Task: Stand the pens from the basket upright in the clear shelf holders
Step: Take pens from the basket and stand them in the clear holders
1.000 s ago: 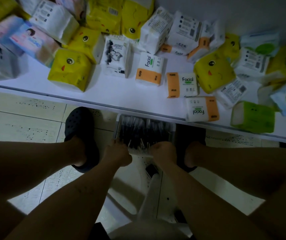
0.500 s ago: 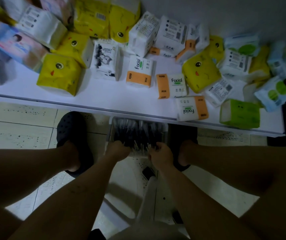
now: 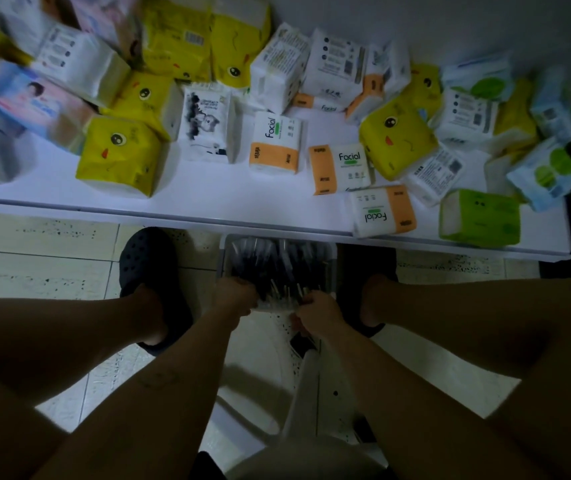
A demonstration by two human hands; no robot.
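**Both hands at the near end of the basket**

The basket (image 3: 222, 258) sits on the tiled floor (image 3: 35, 268) between your feet. Its far end is tucked just under the front edge of the white desk (image 3: 208, 199). The pens (image 3: 277, 265) lie inside it as a dark bundle, running lengthwise away from you, with their pale tips fanning out at the near end.

Your left hand (image 3: 237, 296) is at the near left corner of the basket, fingers curled inward, knuckles up. Your right hand (image 3: 317, 311) is at the near right corner, also curled, right against the pale pen tips. Both are bunched rather than spread. The light is dim and the view is blurred there, so you cannot tell whether the fingers pinch pens or the basket rim.

A dark clog (image 3: 147, 258) is on your left foot, just left of the basket. A second clog (image 3: 367, 263) is on your right foot, close to the basket's right wall.

The desk carries a loose scatter of tissue packs. A yellow pack (image 3: 121, 157) with a chick face stands at the left. An orange-and-white "Facial" pack (image 3: 275, 147) stands near the middle, with two more lying to its right. A green pack (image 3: 479, 218) rests near the front edge at the right.
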